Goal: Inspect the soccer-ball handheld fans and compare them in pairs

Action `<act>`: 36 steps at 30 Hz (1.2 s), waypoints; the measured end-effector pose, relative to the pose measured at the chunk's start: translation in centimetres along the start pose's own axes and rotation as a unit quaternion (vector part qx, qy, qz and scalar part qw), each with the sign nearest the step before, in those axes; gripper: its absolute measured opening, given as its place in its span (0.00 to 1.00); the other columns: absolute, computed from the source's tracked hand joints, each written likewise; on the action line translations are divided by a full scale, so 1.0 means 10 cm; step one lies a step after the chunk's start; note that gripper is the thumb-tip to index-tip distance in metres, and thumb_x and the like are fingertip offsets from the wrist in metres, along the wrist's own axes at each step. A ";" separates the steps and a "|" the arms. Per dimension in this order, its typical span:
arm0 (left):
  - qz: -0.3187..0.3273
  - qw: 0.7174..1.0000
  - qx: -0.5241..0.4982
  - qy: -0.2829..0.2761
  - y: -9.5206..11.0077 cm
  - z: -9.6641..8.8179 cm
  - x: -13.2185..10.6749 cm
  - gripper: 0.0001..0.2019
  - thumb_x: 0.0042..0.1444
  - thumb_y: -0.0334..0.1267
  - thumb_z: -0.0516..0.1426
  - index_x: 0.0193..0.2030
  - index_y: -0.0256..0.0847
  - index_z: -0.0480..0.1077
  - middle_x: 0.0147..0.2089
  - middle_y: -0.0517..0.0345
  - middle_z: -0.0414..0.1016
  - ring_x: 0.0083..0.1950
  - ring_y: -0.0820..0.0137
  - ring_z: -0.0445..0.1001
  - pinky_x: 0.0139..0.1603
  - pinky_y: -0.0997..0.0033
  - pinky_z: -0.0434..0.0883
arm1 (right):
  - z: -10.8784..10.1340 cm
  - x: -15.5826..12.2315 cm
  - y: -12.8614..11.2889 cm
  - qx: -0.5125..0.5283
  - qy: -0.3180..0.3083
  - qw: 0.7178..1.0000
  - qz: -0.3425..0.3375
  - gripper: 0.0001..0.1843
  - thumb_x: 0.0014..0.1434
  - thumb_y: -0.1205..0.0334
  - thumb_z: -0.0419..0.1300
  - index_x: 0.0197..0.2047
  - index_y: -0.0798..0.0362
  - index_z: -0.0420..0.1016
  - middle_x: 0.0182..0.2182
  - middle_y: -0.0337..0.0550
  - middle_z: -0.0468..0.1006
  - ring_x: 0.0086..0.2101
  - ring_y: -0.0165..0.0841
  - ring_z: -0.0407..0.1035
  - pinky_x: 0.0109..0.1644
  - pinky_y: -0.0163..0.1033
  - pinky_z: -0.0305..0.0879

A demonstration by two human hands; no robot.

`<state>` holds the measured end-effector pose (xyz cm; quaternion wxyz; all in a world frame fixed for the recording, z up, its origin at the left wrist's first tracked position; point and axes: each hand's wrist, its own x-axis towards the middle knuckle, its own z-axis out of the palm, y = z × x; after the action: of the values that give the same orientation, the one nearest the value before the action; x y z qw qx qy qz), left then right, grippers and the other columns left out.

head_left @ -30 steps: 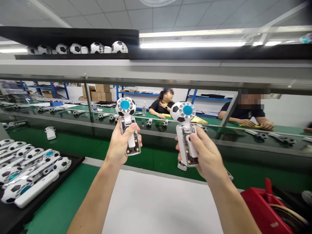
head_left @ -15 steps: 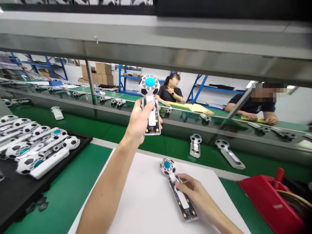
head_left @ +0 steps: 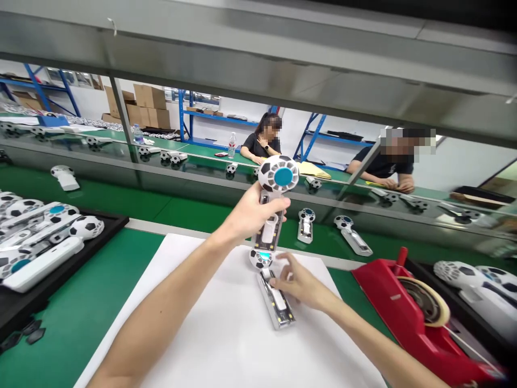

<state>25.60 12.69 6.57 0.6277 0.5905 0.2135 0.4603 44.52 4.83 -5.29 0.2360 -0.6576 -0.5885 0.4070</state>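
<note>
My left hand (head_left: 250, 215) grasps the handle of a football-head fan (head_left: 278, 173), upright at frame centre. Just below, my right hand (head_left: 299, 281) touches a second fan (head_left: 280, 311) lying on the white sheet (head_left: 202, 323); I cannot tell whether it grips.

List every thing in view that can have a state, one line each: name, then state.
left hand: closed around raised fan
raised fan: upright, held above white sheet
right hand: fingers on lying fan, grip unclear
lying fan: flat on white sheet
tape dispenser: loaded with tape roll
black tray: holding fans
</note>
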 end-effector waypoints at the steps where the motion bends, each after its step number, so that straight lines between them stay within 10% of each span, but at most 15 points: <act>1: -0.003 1.000 0.011 -0.009 -0.06 0.04 0.00 0.09 0.55 0.34 0.62 0.40 0.37 0.68 0.34 0.57 0.74 0.34 0.71 0.75 0.36 0.70 0.74 | -0.05 -0.04 -0.10 0.017 0.024 0.998 -0.061 0.38 0.53 0.46 0.68 0.60 0.50 0.57 0.38 0.43 0.75 0.32 0.33 0.70 0.32 0.37 0.71; 5: -0.010 0.996 0.030 -0.082 -0.27 0.22 -0.03 0.11 0.50 0.35 0.65 0.40 0.35 0.72 0.40 0.53 0.77 0.42 0.68 0.75 0.45 0.70 0.72 | -0.21 -0.19 -0.49 0.204 0.057 0.952 -0.223 0.34 0.51 0.54 0.71 0.60 0.48 0.68 0.53 0.49 0.74 0.50 0.42 0.71 0.56 0.48 0.69; 12: -0.036 0.906 0.277 -0.320 -0.14 -0.20 0.04 0.37 0.53 0.51 0.63 0.68 0.45 0.59 0.66 0.48 0.66 0.63 0.58 0.68 0.58 0.63 0.69 | -0.03 -0.08 -0.39 0.307 0.069 0.933 -0.177 0.10 0.47 0.65 0.70 0.35 0.52 0.77 0.33 0.41 0.79 0.37 0.36 0.73 0.40 0.38 0.70; 18: -0.167 0.699 0.608 -0.338 -0.59 -0.29 0.21 0.52 0.41 0.47 0.68 0.73 0.49 0.50 0.70 0.41 0.56 0.68 0.44 0.58 0.58 0.47 0.69 | 0.01 0.14 -0.14 0.287 0.132 0.922 -0.225 0.08 0.48 0.60 0.71 0.30 0.51 0.76 0.27 0.39 0.77 0.31 0.35 0.73 0.39 0.41 0.70; 21: -0.185 0.652 0.614 -0.404 -0.77 -0.13 0.21 0.46 0.42 0.42 0.68 0.69 0.50 0.56 0.66 0.43 0.61 0.66 0.49 0.62 0.57 0.53 0.70 | 0.00 0.19 -0.06 0.265 0.141 0.928 -0.222 0.06 0.48 0.63 0.70 0.29 0.51 0.77 0.28 0.40 0.78 0.31 0.35 0.73 0.37 0.39 0.69; 36: -0.190 0.687 0.585 -0.386 -0.87 -0.14 0.21 0.44 0.34 0.41 0.72 0.62 0.54 0.65 0.62 0.47 0.66 0.63 0.45 0.65 0.56 0.51 0.69 | 0.11 0.03 -0.23 0.199 0.163 0.944 -0.207 0.07 0.48 0.61 0.69 0.26 0.50 0.74 0.25 0.42 0.76 0.29 0.37 0.71 0.34 0.42 0.67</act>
<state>28.35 16.27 -1.32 0.2556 0.9103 0.2860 -0.1558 42.26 5.36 -4.19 0.5337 -0.5185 -0.5720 0.3452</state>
